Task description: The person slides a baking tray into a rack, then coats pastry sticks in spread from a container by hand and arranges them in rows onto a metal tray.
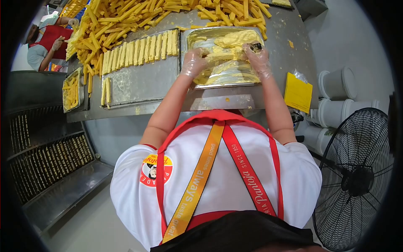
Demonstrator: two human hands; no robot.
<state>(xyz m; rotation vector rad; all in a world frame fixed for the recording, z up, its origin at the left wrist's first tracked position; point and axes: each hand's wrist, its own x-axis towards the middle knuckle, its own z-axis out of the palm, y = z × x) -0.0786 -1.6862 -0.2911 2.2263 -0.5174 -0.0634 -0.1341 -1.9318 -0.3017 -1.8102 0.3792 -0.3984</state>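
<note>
At upper centre, the left hand (195,62) is pinching a coated stick (226,55), the right hand (257,61) gripping a dark object (255,47) — slick spread (233,39) could be causing slips.

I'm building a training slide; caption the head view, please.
Gloved left hand and right hand at work over a tray smeared with yellow spread, beside a row of yellow sticks.

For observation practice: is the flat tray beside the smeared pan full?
The tray is partly full: pale sticks line its far side; two lie nearer; the rest holds none.
</note>
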